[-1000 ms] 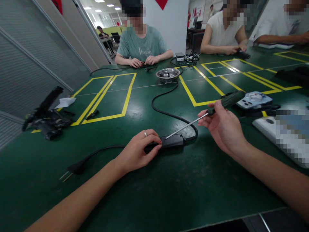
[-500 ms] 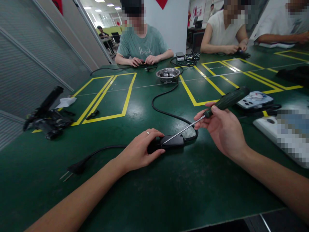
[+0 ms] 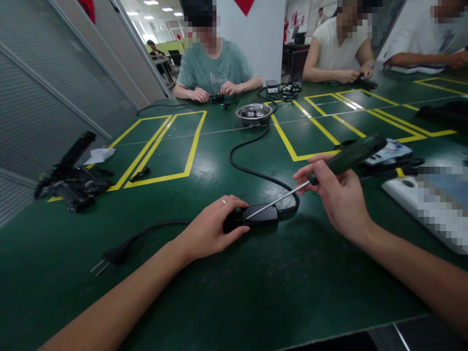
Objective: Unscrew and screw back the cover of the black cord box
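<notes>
A black box-shaped unit (image 3: 263,214) lies on the green table with a cord at each end, like a power adapter. My left hand (image 3: 212,226) is closed round its left end, thumb on the near side and fingers on the far side. In my right hand (image 3: 336,195) is a screwdriver (image 3: 356,153) with a dark green handle, gripped between thumb and fingers. Its metal shaft slants down to the left, and the tip meets the top of the black unit beside my left fingers. From the left cord hangs a two-pin plug (image 3: 115,256), lying on the table.
A steel bowl (image 3: 254,113) with small items stands mid-table. Black gear (image 3: 73,180) lies at the left. A phone (image 3: 389,152) and a white device (image 3: 420,200) are at the right. Yellow tape (image 3: 197,141) marks the tabletop (image 3: 278,292). Several people sit across.
The screwdriver handle has shifted slightly to the right and my right fingers have changed their hold on it. The tip stays on the black unit. My left hand has not moved.
</notes>
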Action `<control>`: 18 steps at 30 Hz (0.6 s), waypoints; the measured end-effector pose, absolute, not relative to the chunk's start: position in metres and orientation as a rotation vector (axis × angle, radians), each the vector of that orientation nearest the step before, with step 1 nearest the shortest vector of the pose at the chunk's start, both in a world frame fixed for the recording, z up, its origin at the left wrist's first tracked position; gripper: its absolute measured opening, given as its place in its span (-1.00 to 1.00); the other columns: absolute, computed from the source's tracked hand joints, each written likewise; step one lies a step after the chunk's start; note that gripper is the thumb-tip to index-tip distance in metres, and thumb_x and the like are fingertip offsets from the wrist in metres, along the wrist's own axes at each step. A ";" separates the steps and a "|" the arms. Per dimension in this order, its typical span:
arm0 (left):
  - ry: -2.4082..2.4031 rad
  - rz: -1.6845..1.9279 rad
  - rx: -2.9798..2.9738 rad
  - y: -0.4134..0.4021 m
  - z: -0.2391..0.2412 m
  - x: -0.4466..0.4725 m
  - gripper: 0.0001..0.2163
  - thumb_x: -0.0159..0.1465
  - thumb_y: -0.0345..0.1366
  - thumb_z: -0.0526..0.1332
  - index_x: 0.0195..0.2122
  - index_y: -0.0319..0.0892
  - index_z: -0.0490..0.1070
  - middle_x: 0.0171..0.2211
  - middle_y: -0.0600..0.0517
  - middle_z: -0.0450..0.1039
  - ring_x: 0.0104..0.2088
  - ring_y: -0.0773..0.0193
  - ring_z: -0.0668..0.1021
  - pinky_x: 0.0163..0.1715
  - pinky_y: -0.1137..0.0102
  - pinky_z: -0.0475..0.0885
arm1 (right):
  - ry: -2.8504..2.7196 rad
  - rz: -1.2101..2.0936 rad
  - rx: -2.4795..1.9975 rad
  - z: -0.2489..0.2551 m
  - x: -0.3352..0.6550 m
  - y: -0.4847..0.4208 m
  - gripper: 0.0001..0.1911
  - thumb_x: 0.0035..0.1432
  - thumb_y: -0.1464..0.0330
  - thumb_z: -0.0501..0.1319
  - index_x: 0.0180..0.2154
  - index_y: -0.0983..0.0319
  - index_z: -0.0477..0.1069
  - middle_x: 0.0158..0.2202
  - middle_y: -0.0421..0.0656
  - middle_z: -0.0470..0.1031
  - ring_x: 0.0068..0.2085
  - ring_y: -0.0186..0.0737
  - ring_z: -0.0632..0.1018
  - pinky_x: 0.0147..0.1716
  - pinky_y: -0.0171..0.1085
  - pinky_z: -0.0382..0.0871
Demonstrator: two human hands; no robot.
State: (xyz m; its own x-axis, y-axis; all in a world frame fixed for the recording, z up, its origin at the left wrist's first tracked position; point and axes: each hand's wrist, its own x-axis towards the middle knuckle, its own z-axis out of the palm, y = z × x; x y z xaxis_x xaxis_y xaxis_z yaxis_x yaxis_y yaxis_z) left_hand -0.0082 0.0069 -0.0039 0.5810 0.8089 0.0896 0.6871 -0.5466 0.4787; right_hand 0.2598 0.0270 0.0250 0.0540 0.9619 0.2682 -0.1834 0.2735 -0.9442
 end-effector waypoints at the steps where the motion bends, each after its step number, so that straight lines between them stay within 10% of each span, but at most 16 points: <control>1: 1.211 0.419 2.417 0.007 -0.004 -0.008 -0.63 0.30 -0.15 0.19 0.09 -0.10 0.24 0.00 -0.08 0.35 -0.05 0.13 0.44 -0.04 0.18 0.40 | -1.149 1.107 -0.855 0.024 0.260 0.027 -0.82 0.17 0.20 0.26 -0.22 0.12 0.41 -0.36 -0.19 0.54 -0.31 -0.21 0.57 -0.39 -0.22 0.49; 18: 1.217 0.404 2.410 0.007 -0.002 -0.008 -0.64 0.30 -0.14 0.19 0.09 -0.10 0.23 -0.01 -0.06 0.35 -0.06 0.15 0.44 -0.05 0.20 0.40 | -1.168 1.078 -0.844 0.023 0.264 0.029 -0.84 0.17 0.28 0.26 -0.23 0.20 0.54 -0.31 -0.14 0.54 -0.34 -0.27 0.53 -0.37 -0.23 0.45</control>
State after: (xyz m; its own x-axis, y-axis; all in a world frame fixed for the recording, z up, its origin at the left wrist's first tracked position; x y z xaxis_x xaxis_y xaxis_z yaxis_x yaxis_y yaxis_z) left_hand -0.0080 0.0070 -0.0019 0.5775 0.8132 0.0720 0.6949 -0.5359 0.4794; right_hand 0.2641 0.0291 0.0233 0.0425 0.9569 0.2874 -0.2098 0.2898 -0.9338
